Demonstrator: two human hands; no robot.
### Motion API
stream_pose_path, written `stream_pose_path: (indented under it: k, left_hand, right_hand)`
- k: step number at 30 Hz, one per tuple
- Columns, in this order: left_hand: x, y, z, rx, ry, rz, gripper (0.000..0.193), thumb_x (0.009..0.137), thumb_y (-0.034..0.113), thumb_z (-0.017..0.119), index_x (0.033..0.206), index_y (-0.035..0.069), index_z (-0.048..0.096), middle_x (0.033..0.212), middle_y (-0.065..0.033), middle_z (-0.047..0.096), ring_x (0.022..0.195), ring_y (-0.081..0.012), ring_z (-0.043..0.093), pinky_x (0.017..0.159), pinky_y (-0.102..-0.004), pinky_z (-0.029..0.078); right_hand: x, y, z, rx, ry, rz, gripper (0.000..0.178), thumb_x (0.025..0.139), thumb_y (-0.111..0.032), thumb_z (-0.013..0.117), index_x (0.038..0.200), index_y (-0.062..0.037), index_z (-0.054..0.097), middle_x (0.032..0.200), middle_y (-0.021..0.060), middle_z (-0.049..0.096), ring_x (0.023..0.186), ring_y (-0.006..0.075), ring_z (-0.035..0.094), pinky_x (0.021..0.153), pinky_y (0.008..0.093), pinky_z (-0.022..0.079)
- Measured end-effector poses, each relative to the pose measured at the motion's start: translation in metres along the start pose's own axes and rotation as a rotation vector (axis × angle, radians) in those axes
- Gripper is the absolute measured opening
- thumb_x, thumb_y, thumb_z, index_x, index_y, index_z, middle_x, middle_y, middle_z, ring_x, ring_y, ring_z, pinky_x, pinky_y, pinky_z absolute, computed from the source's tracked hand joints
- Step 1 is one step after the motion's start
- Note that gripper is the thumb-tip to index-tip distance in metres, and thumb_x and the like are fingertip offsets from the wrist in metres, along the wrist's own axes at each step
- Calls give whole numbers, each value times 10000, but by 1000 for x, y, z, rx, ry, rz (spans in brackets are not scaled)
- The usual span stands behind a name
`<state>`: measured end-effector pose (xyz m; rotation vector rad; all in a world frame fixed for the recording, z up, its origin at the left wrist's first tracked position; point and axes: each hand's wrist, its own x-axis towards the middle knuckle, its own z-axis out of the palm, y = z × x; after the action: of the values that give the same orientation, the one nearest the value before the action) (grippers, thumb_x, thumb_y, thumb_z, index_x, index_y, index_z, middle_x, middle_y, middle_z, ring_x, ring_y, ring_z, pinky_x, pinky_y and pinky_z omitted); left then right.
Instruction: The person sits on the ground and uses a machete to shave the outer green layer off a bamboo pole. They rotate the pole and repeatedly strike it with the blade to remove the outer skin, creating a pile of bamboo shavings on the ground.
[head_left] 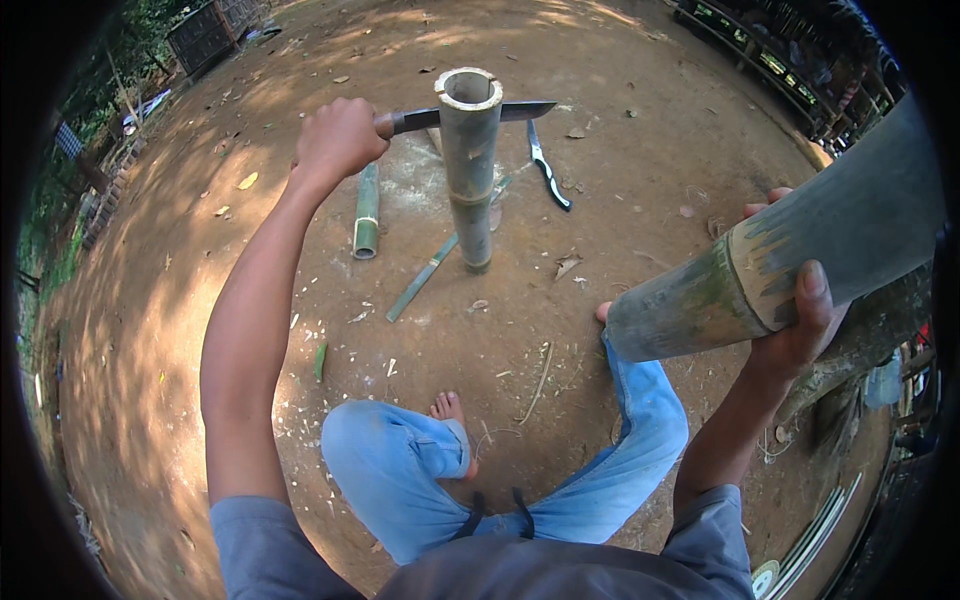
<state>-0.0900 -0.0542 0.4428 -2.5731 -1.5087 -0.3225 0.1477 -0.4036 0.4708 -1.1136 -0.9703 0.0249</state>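
bamboo pole (468,165) stands upright on bare, chip-littered dirt ground (620,150) outdoors.

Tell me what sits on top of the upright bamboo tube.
A knife blade lies across the rim of the upright bamboo tube, its handle gripped by the left hand. The tube's mouth looks hollow; its depth is hidden.

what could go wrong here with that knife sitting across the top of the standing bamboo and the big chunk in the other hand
1. The upright bamboo tube stands free on the dirt; a blow could tip it.
2. The left hand grips the knife close to the tube, so a mis-aimed swing of the thick bamboo log in the right hand might hit fingers.
3. A bare foot lies close to the tube's base, where a slipping blade could land.
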Motion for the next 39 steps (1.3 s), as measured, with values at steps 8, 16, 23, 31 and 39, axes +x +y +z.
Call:
stream_pose_path:
  k: [8,16,23,31,39]
  left_hand:
    - [5,10,-17,140,-6,24,234,798,181,660,923,5,749,936,-215,731,925,-381,715,816,-486,563]
    - [27,34,-30,217,16,154,292,789,229,721,947,-17,726,975,-228,722,963,-383,708,836,-472,566]
    - [17,12,-40,-321,-82,183,351,721,287,816,939,35,704,841,-191,719,804,-357,699,753,-452,555]
    - [12,18,-29,-340,138,110,255,732,183,742,941,39,724,839,-204,715,830,-374,702,768,-449,544]
    - [9,19,-17,-330,217,86,218,745,176,718,890,16,694,776,-202,691,737,-364,678,706,-455,518]
  right_hand:
    - [-149,121,-25,85,-513,944,1011,703,-241,815,1525,9,281,1422,175,472,1328,276,456,1116,384,334]
    - [-177,118,-40,141,-383,1131,942,727,-227,765,1519,19,319,1386,169,516,1270,259,507,1072,344,371]
    - [-143,87,-57,70,-312,880,1081,658,-323,810,1529,36,279,1411,199,486,1288,307,500,1088,405,379]
    - [-94,45,-28,47,-340,545,1175,582,-331,857,1537,6,261,1458,228,406,1306,350,476,1072,456,405]
    - [-82,48,-3,-21,-674,599,1095,648,-298,847,1538,-14,274,1471,207,424,1357,312,439,1134,415,326]
